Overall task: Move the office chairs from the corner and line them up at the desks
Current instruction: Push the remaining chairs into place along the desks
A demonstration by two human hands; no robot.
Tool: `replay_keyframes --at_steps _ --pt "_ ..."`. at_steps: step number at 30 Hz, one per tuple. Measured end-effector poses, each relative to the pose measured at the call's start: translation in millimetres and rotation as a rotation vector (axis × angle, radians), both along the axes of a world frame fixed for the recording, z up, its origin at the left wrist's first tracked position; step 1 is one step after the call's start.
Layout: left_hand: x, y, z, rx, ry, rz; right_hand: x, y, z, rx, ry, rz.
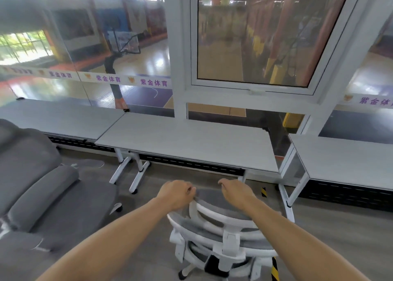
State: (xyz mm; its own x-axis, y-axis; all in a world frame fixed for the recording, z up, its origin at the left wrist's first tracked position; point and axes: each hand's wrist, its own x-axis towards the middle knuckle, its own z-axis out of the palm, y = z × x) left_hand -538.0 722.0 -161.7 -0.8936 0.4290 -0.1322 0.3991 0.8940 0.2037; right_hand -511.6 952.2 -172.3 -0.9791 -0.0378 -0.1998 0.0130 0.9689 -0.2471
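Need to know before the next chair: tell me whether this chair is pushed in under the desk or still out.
Still out. The chair stands on the floor short of the desk; both hands grip its backrest top.

3 desks (pixel 187 138), 1 office chair (pixel 221 227), 1 sofa (pixel 42 195).

The office chair (pixel 221 227) in front of me has a white frame and grey mesh. The table (pixel 187 144) top is pale grey on white legs. To my left sits a dark grey sofa (pixel 42 195). Yellow-and-black striped tape (pixel 274 269) marks the grey floor (pixel 340 234). A white window band (pixel 127 81) carries purple lettering.
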Motion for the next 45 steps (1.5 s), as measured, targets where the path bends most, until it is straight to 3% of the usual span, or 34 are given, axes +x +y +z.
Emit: replay_keyframes --at_steps 7,21,28,34,41,45 --pt "-40 -140 -8 -0.063 -0.016 0.078 -54 -139 1 0.012 0.049 0.136" --pt "-99 -531 -24 -0.046 0.007 0.366 -169 -514 -21 -0.046 0.079 0.428" --pt "-129 -666 -47 -0.037 0.0 0.553 -241 -651 -47 -0.053 0.026 0.591" --pt "-191 -764 -26 -0.074 0.029 0.638 -330 -756 -47 -0.101 0.02 0.654" --pt "-291 -871 12 -0.136 0.163 0.606 -417 -860 -29 -0.153 0.016 0.678" --pt "-355 -926 16 -0.199 0.221 0.456 -436 -919 -26 -0.121 0.014 0.661"
